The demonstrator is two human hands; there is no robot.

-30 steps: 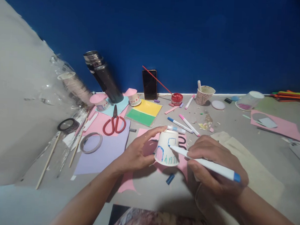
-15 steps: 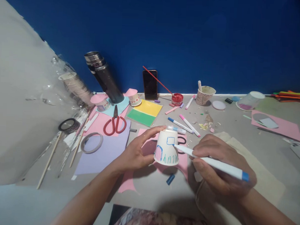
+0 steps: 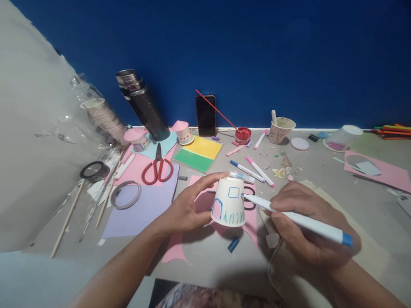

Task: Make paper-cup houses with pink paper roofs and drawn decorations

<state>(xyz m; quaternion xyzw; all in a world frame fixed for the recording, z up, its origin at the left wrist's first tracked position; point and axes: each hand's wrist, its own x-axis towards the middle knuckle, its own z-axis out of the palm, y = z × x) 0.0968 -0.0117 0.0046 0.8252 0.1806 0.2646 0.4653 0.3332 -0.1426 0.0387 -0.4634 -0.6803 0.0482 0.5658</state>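
Note:
An upside-down paper cup [image 3: 228, 207] is gripped at its left side by my left hand [image 3: 186, 205], thumb low and fingers at the top. Its white wall carries a blue square outline, a pink door shape edged in blue, and green-blue strokes along the rim. My right hand [image 3: 311, 226] holds a white marker with a blue end [image 3: 311, 221], its tip close to the cup's right edge; whether it touches I cannot tell. A blue marker cap [image 3: 233, 245] lies below the cup. Pink paper [image 3: 176, 250] and dark scissor handles [image 3: 250, 199] are partly hidden behind the cup.
Red-handled scissors [image 3: 157, 168], grey tape [image 3: 125, 195] and purple paper [image 3: 134, 223] lie at left. Behind stand a flask [image 3: 144, 108], small decorated cups [image 3: 183, 133], a phone [image 3: 206, 115] and a red paint pot [image 3: 243, 135]. Several markers [image 3: 259, 171] lie beyond the cup; cloth [image 3: 368, 252] lies right.
My right hand has moved the marker slightly right, from the blue square's lower right corner to the cup's right edge. My left hand and the cup have stayed nearly still.

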